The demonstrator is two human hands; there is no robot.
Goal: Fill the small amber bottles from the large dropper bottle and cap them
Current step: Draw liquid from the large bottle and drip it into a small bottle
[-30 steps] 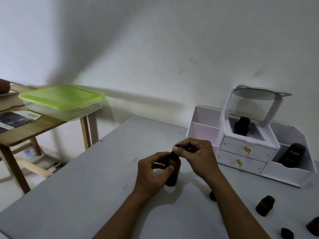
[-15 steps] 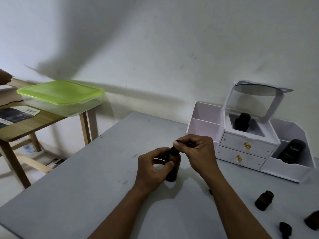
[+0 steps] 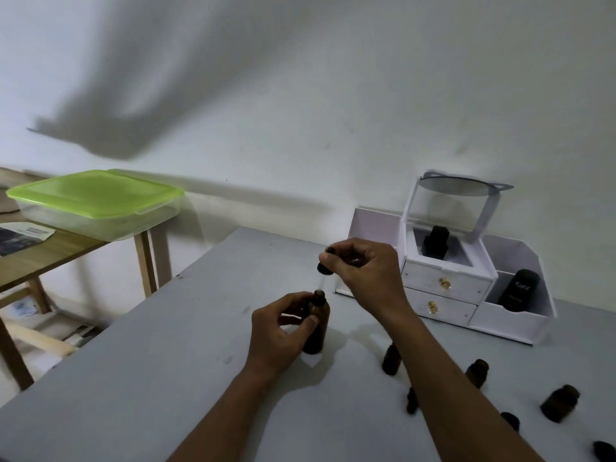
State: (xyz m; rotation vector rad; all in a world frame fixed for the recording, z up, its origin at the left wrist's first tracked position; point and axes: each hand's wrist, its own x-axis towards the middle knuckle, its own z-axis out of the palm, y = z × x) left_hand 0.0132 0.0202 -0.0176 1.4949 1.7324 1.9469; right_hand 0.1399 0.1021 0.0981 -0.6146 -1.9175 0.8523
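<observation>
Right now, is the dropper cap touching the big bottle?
Apart. Head view shows the dropper cap lifted in the right hand, a clear gap above the big bottle neck.

The left hand [image 3: 276, 331] grips the upright bottle [image 3: 316, 328] on the table [image 3: 133, 378]. The right hand [image 3: 363, 271] pinches the dropper cap [image 3: 325, 266] above its open neck. 3 small bottles [image 3: 477, 372] stand nearby.
</observation>
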